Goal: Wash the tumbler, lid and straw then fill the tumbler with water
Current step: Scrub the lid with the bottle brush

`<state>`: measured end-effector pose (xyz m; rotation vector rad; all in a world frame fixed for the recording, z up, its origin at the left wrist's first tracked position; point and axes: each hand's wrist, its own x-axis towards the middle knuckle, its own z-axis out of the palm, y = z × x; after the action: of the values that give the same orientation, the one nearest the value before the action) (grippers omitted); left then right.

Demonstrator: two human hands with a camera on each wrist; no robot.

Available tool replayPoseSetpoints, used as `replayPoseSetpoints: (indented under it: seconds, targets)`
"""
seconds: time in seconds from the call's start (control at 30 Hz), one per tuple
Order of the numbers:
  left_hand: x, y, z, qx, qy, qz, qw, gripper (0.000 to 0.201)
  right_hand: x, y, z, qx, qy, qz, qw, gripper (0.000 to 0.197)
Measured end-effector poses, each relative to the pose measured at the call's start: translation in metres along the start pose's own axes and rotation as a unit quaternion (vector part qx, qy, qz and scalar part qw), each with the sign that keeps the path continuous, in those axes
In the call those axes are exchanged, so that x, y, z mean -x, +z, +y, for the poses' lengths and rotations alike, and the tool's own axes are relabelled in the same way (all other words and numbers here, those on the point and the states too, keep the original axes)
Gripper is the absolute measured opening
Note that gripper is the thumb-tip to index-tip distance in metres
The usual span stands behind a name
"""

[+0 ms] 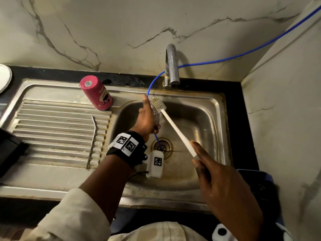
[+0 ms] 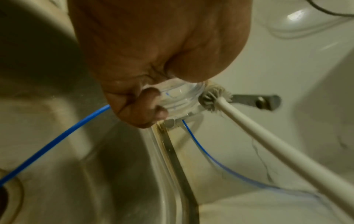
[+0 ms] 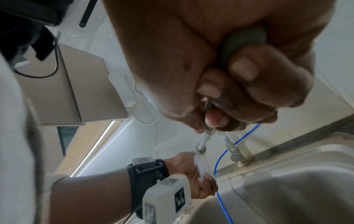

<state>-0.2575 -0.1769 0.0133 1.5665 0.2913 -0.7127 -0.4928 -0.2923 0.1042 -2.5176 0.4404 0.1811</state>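
My left hand (image 1: 146,119) holds a clear plastic lid (image 1: 157,117) over the sink basin, fingers curled round its rim (image 2: 178,97). My right hand (image 1: 205,164) grips the white handle of a bottle brush (image 1: 175,129). The bristle head (image 1: 159,105) touches the upper edge of the lid (image 3: 201,163). The pink tumbler (image 1: 96,93) stands upside down on the draining board at the back. A bent metal straw (image 1: 92,141) lies across the ribs of the draining board.
The steel sink (image 1: 212,119) has a drain (image 1: 162,147) with a blue hose (image 1: 243,54) running into it past the tap (image 1: 171,66). A dark box (image 1: 8,148) sits at the left edge, a blue basket (image 1: 260,185) at the right.
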Motion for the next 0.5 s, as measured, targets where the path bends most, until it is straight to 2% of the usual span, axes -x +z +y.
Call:
replayPoseSetpoints:
  seconds: [0.13, 0.3, 0.5]
  targets:
    - [0.005, 0.005, -0.003, -0.049, 0.006, 0.016, 0.999, 0.09, -0.012, 0.006, 0.003, -0.008, -0.012, 0.0, 1.0, 0.057]
    - [-0.005, -0.01, 0.006, 0.025, -0.028, 0.052, 0.998, 0.082, 0.003, 0.006, 0.005, -0.044, -0.036, -0.001, 0.998, 0.056]
    - [0.009, 0.001, -0.001, -0.014, -0.008, -0.007, 1.0, 0.069, -0.007, 0.005, 0.008, -0.017, -0.014, 0.002, 1.0, 0.055]
